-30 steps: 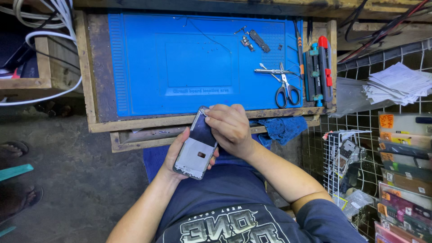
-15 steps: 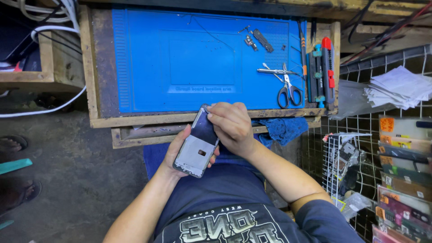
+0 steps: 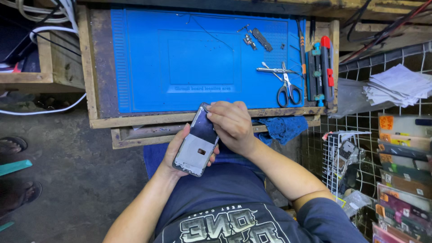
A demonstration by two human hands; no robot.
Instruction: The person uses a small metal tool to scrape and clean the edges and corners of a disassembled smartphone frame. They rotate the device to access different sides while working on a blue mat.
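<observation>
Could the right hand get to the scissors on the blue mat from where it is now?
Probably yes. The right hand rests on the phone at the bench edge; the scissors lie just beyond on the blue mat, with bare mat between. It would have to leave the phone first.

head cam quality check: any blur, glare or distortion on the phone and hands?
Head view: phone and both hands, left hand and right hand, are sharp, no motion blur; soft sheen on the blue mat but no blown glare; wide-angle bending shows at the edges; floor at left is dim.
</observation>
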